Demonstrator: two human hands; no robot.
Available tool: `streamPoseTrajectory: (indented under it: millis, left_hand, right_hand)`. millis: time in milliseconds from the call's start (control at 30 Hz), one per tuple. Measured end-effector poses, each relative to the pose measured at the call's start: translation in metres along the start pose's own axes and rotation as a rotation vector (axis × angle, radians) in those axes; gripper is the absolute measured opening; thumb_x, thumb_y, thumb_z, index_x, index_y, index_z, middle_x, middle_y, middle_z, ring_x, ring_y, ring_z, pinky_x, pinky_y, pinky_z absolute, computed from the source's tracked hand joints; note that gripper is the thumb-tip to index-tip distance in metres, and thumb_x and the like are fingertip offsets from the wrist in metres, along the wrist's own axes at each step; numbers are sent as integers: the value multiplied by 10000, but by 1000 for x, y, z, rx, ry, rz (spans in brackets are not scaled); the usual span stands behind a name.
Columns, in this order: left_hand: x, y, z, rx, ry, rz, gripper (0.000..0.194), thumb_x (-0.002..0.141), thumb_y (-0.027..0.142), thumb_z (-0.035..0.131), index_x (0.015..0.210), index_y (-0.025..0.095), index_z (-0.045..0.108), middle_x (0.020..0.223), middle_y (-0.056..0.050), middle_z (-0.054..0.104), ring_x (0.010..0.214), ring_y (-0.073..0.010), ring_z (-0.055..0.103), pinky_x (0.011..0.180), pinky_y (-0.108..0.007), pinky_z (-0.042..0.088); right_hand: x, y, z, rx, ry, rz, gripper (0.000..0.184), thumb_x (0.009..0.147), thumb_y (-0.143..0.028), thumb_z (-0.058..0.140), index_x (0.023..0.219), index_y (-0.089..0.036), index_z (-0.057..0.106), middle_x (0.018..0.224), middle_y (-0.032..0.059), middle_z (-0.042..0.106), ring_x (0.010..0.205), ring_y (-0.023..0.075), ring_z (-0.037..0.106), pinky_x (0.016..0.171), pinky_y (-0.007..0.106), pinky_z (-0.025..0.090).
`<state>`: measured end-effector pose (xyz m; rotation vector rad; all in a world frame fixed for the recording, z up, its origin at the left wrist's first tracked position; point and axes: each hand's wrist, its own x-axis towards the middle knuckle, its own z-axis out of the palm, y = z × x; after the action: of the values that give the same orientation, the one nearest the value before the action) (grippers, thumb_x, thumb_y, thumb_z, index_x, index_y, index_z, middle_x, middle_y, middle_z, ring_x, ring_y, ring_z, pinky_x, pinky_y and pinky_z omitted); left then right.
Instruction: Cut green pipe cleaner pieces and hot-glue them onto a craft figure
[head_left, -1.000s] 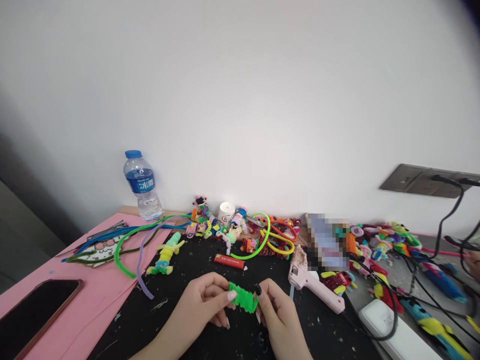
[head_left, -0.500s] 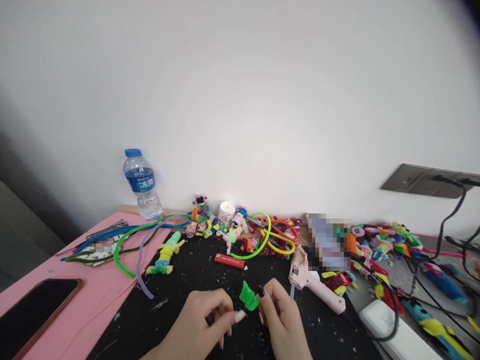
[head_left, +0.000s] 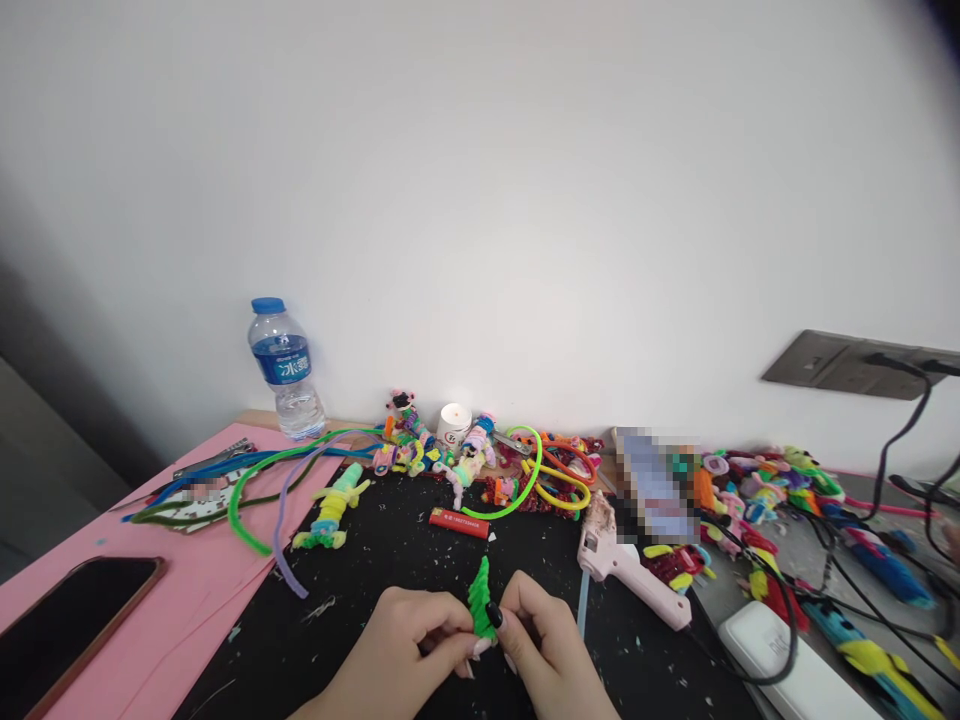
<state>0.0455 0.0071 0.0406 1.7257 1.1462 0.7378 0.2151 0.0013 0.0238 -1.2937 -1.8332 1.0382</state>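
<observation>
A short coil of green pipe cleaner [head_left: 480, 598] stands between my two hands, its pointed end upward. My left hand [head_left: 424, 640] pinches its lower end between thumb and fingers. From the other side, my right hand [head_left: 544, 635] grips the coil, a black-nailed thumb lying against it. Fingers cover the bottom of the coil. Just beyond the hands a red lighter [head_left: 459, 523] lies on the black mat [head_left: 300, 650]. Right of them rests a pink glue gun [head_left: 634, 578], with a clear glue stick [head_left: 583, 605] poking out.
A yellow-green pipe cleaner figure [head_left: 337, 510] lies left on the mat. Loose pipe cleaners [head_left: 281, 530] spread over pink paper [head_left: 202, 590], near a phone [head_left: 82, 620]. A water bottle [head_left: 283, 370] stands by the wall. Figures [head_left: 780, 485], cables and a white power strip [head_left: 795, 660] fill the right.
My hands have come together on the green coil. It has turned from lying tilted in my right hand to standing upright, and my left fingers now hold its lower end.
</observation>
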Motion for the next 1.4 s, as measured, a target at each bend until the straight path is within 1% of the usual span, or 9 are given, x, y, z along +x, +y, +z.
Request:
streamPoseTrajectory:
  millis: [333,500,600,633,767,933,1100,1233,1400]
  left_hand:
    - [-3,0,0,97,-12,114,250,806,182,519,628,172,695,592,-22,672,579,-144,615,562,-179,424]
    - [-2,4,-3,44,12,68,212,799,219,540,627,160,650,575,-15,637,553,-139,590,548,-182,424]
    - [-2,8,-9,27,109,54,89,760,243,599,791,173,644,767,-44,650,711,-181,595,637,-220,453]
    - [-2,9,-11,24,134,68,155,745,256,623,882,184,642,898,-65,645,829,-209,584,724,-251,455]
    - [-2,11,-15,31,39,142,283,746,299,639,1025,249,655,1186,-79,551,1104,-268,465,961,-351,342]
    - [-2,12,-13,105,1,171,211,778,248,595,958,239,705,1013,-88,608,966,-245,533,866,-320,409]
    - [1,-2,-1,-136,-65,-58,351,794,310,564,1115,186,631,675,-31,624,487,-125,532,468,-216,429]
    - [4,-9,4,-402,-103,-88,299,793,261,578,1063,165,663,738,-51,693,673,-172,624,597,-230,481]
    - [3,-3,-4,-258,32,27,174,796,236,588,879,208,739,733,-38,696,685,-173,629,629,-226,486]
  right_hand:
    - [1,2,0,-30,0,-45,324,886,-334,404,597,-189,383,550,-54,375,529,97,361,487,206,278]
    - [0,0,0,-16,49,-31,327,891,-357,383,610,-190,389,566,-49,368,534,100,352,489,206,278]
    - [0,-1,0,7,50,-23,336,897,-372,363,615,-192,391,556,-49,364,515,99,342,472,204,266]
    - [0,-1,0,8,45,-22,339,897,-377,362,613,-193,389,555,-49,364,513,99,342,471,204,265]
    - [-1,-1,0,-4,33,-23,331,893,-371,371,612,-197,375,554,-50,360,508,98,337,469,203,263]
    - [-2,-2,0,-52,22,-38,310,889,-322,393,607,-192,382,554,-48,378,523,100,369,495,208,277]
    - [-1,-3,0,-63,-6,-42,313,890,-321,387,607,-187,399,567,-38,419,554,108,410,529,209,303]
    - [0,-2,0,-27,-5,-56,305,889,-329,386,621,-186,416,573,-36,424,549,107,402,520,208,302]
    - [3,-7,-1,70,20,-64,271,907,-320,355,712,-181,483,607,-29,464,553,108,418,516,204,320]
